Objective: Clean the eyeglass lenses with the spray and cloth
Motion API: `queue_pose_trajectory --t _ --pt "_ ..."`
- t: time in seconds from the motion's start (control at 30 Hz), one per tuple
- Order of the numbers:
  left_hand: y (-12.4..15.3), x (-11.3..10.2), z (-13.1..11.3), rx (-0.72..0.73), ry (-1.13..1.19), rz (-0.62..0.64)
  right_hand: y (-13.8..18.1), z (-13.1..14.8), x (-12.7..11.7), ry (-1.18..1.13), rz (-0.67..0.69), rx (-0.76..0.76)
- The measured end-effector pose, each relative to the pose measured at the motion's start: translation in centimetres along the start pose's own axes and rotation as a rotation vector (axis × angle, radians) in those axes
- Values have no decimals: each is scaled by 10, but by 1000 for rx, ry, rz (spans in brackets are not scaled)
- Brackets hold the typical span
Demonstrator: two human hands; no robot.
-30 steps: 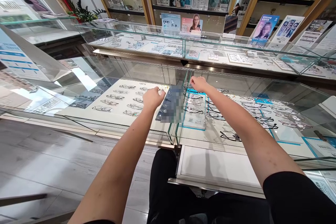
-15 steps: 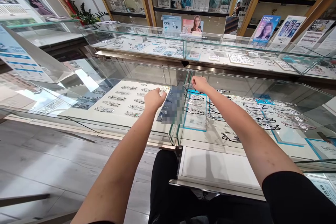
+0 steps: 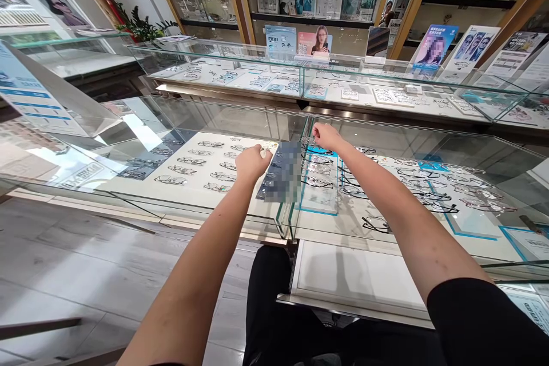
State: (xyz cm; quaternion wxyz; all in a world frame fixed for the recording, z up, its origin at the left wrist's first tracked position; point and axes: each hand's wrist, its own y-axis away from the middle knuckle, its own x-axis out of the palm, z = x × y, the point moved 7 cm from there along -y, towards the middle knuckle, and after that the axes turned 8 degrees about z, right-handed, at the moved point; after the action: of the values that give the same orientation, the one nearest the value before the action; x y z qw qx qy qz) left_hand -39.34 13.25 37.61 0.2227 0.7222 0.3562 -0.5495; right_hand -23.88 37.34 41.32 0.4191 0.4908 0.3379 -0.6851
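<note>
My left hand is over the left glass display case, its fingers curled and the thumb close to them. Anything it pinches is too small to make out. Rows of eyeglasses lie on a white board beneath, beside a dark panel. To the right, my right hand is closed in a loose fist near the back of the seam between the two cases. A pair of glasses shows just left of its fingers; I cannot tell whether they touch. More dark-framed glasses lie below on a blue-edged tray.
A white drawer is pulled out in front of my lap. Behind stands a second glass counter with more frames and upright advertising cards. A sloping printed sign stands on the left. Shelves line the back wall.
</note>
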Motion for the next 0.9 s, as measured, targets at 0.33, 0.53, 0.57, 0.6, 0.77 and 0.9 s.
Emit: queue_pose_trajectory --t 0.33,0.53,0.57,0.6,0.77,0.9 --pt "-4 -1 -1 -3 -3 0 90 51 -89 42 -207 -167" --pt "0 -10 -7 39 -23 -68 269 65 -134 -1 -262 -185" --pt "1 -11 -8 47 -20 -83 298 57 -132 -1 -245 -141" --pt "3 -12 -8 53 -16 -97 325 47 -126 17 -211 -91" --pt "10 -23 -15 70 10 -156 438 -12 -57 97 102 32" --pt "61 -62 -36 98 123 -301 497 -52 -3 124 133 102"
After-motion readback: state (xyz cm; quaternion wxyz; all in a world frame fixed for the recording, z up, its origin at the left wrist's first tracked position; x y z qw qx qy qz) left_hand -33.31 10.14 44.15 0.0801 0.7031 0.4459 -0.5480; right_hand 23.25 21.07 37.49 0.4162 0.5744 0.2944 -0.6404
